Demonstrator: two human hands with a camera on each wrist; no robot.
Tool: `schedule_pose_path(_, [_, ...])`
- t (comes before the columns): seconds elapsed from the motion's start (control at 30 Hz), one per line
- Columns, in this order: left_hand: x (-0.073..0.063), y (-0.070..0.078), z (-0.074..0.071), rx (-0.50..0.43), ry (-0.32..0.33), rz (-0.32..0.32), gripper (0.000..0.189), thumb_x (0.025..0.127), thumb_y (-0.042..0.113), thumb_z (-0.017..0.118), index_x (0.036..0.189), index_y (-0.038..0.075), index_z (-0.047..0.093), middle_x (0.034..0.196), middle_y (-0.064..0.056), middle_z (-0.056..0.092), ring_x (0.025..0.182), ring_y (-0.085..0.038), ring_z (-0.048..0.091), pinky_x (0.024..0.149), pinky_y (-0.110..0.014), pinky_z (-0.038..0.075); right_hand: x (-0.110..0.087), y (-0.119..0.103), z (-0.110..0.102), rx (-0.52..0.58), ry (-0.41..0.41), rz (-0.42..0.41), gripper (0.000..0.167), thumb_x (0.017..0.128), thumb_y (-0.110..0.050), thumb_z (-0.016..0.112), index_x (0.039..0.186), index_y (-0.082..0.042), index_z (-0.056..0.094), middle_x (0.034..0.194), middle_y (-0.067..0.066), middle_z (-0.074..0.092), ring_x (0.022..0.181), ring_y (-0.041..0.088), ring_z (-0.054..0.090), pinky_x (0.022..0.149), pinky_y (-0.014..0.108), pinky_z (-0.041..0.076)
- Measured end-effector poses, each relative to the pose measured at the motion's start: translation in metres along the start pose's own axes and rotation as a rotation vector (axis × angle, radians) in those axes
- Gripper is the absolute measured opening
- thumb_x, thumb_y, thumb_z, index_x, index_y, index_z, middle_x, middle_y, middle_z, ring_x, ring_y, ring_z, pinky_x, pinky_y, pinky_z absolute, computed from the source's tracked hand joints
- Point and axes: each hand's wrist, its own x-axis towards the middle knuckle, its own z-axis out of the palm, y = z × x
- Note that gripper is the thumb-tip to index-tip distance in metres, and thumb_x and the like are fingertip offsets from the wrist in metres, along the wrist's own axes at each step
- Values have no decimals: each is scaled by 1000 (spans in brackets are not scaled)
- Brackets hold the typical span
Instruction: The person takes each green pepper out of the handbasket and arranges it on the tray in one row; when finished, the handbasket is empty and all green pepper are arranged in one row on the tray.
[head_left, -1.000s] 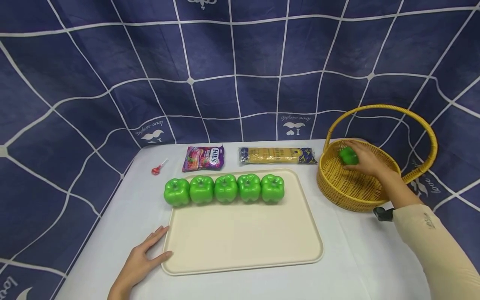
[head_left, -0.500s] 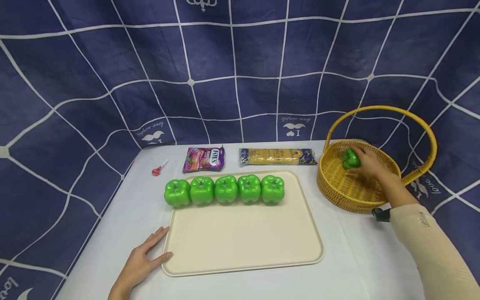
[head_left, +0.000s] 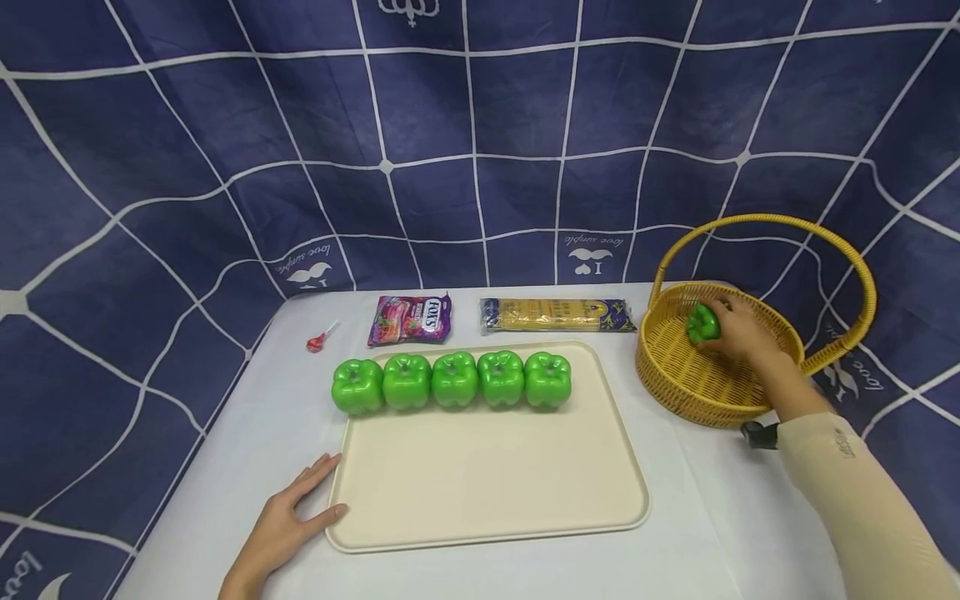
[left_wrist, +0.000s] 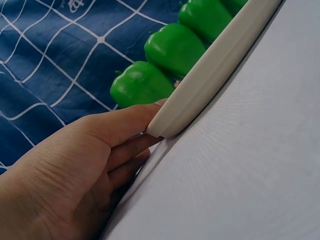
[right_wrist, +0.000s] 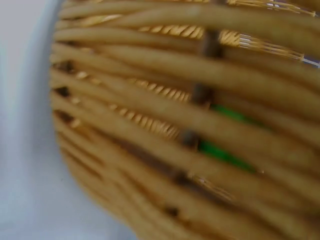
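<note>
Inside the yellow wicker basket (head_left: pixel 678 400), my right hand (head_left: pixel 738 329) grips a green bell pepper (head_left: pixel 703 323); only a sliver of the green bell pepper (right_wrist: pixel 225 152) shows through the weave in the right wrist view. My left hand (head_left: pixel 281 529) rests at the left edge of the cream tray (head_left: pixel 487 475), fingers and thumb spread along it. In the left wrist view, the left hand's fingertips reach the tray's rim (left_wrist: pixel 200 85). Several more green bell peppers (head_left: pixel 454 380) stand side by side in a row along the tray's far edge, the leftmost one (head_left: pixel 357 387) overlapping the corner.
Behind the tray lie a purple FOX'S candy bag (head_left: pixel 410 320) and a long yellow noodle packet (head_left: pixel 557 316). A red lollipop (head_left: pixel 317 342) lies at the far left. The basket's tall handle (head_left: pixel 772 219) arches over the right arm. A blue checked cloth (head_left: pixel 517 108) hangs behind the table.
In the basket, my right hand and the bell pepper have shifted slightly toward me and turned a little. My left hand stays at the tray's edge.
</note>
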Motion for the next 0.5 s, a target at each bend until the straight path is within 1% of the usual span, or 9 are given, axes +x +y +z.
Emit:
schedule_pose_path(0.1, [0,1,-1,4,2,8,67,72,32,78,132,21,52,140,-13,42,128,-47,29,100,-55,26,-5,-2,1,9,33,-12,81,73,-20,79,134,4,31,129,38,24,114,56,25,88,70,31])
schedule_pose_path(0.17, [0,1,-1,3,2,9,67,72,33,78,132,21,52,140,-13,42,128,-47,29,101,-55,26,-9,-3,1,31,75,-42,81,73,-19,79,133,7,32,125,39,31,112,55,29,90,68,30])
schedule_pose_path(0.3, [0,2,-1,-5,-5,4,67,72,33,78,132,21,52,140,-14,41,128,-48,28,100,-57,26,-19,-9,-1,96,155,-63,81,73,-21,79,132,11,33,122,38,38,109,53,34,91,66,30])
schedule_pose_path(0.37, [1,2,-1,-4,-7,2,68,72,33,78,133,21,52,140,-14,41,128,-48,28,100,-58,27,-26,-16,-4,115,192,-55,82,73,-22,79,133,9,33,123,37,39,109,53,36,91,66,30])
schedule_pose_path(0.43, [1,1,-1,-2,-7,7,67,72,33,78,133,20,52,140,-16,41,127,-49,28,100,-60,27,-33,-24,-9,141,234,-45,82,74,-24,79,135,7,33,125,36,39,108,52,37,89,66,31])
schedule_pose_path(0.5, [1,1,-1,0,-5,7,67,72,33,78,132,20,52,140,-16,41,127,-49,29,100,-60,27,-42,-35,-13,179,286,-29,84,74,-26,79,139,1,32,127,34,40,107,50,40,87,64,35])
